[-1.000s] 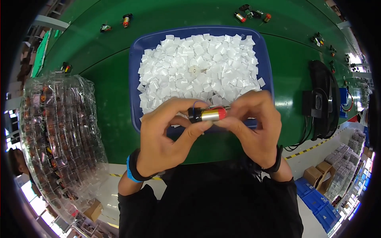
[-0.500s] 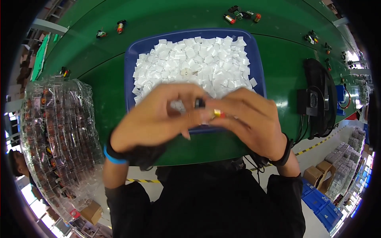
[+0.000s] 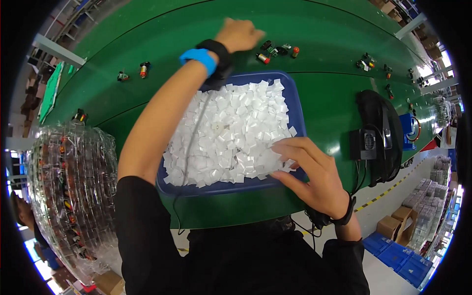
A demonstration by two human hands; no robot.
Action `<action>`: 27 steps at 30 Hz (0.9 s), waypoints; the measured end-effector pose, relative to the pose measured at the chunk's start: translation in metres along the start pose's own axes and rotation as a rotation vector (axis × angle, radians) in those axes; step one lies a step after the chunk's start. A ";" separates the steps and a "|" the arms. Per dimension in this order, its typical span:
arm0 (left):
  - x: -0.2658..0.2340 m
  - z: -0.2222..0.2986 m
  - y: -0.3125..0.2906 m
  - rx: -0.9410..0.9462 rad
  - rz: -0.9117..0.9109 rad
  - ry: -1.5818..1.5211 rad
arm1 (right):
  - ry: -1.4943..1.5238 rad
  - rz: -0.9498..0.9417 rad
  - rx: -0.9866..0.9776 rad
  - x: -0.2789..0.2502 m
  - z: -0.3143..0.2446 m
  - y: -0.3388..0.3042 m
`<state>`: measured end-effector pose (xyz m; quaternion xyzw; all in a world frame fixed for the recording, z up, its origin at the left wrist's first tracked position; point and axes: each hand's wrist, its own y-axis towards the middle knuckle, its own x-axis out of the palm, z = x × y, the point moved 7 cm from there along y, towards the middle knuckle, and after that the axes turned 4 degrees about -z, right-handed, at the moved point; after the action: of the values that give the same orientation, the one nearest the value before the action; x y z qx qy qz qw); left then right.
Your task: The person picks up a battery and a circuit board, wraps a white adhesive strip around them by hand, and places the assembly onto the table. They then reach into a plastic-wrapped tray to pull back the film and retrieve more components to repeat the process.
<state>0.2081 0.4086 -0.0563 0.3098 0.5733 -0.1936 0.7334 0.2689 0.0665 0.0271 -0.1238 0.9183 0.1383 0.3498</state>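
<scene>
My left hand (image 3: 240,35) is stretched out past the far rim of a blue tray (image 3: 299,113), over the green table. Motion smears its fingers, and I cannot make out anything in them. Just right of it lie small parts: a red-and-silver cylinder (image 3: 263,58), a green circuit board (image 3: 272,50) and an orange-red cylinder (image 3: 295,52). At the tray's near right corner, my right hand (image 3: 314,177) rests with thumb and fingers apart, its fingertips touching a heap of white square pieces (image 3: 246,118). A strap and thin cord run from my left wrist across the heap.
Clear plastic packs of parts (image 3: 73,191) are stacked at the left. A black device (image 3: 381,137) with cables and a blue box (image 3: 407,130) stand at the right. More small parts (image 3: 143,70) lie along the table. Blue crates (image 3: 398,258) sit on the floor.
My hands were together over the tray, handling a small part with black, yellow and red on it. They have separated: the left reached far forward, the right lowered to the white pieces.
</scene>
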 end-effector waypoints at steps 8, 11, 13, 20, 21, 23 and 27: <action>-0.072 0.065 -0.068 0.075 -0.090 -0.817 | 0.115 0.270 0.004 -0.011 0.012 0.006; -0.122 0.098 -0.141 0.039 -0.248 -1.122 | 0.099 0.518 0.096 -0.032 0.017 0.013; -0.135 0.113 -0.183 0.017 -0.229 -1.093 | 0.070 0.369 0.047 -0.027 0.012 0.024; -0.139 0.113 -0.274 -0.028 0.207 -1.154 | -0.129 0.194 -0.301 0.001 -0.011 0.018; -0.141 0.109 -0.277 -0.038 0.210 -1.157 | -0.193 0.176 -0.359 0.005 -0.018 0.016; -0.108 0.106 -0.282 -0.405 -0.283 -1.641 | -0.256 0.151 -0.420 0.012 -0.028 0.012; -0.090 0.114 -0.301 -0.584 -0.523 -1.767 | -0.260 0.078 -0.346 0.022 -0.033 0.010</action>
<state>0.0739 0.1044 -0.0222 -0.2796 -0.1090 -0.3636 0.8819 0.2295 0.0614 0.0372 -0.1272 0.8321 0.3219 0.4333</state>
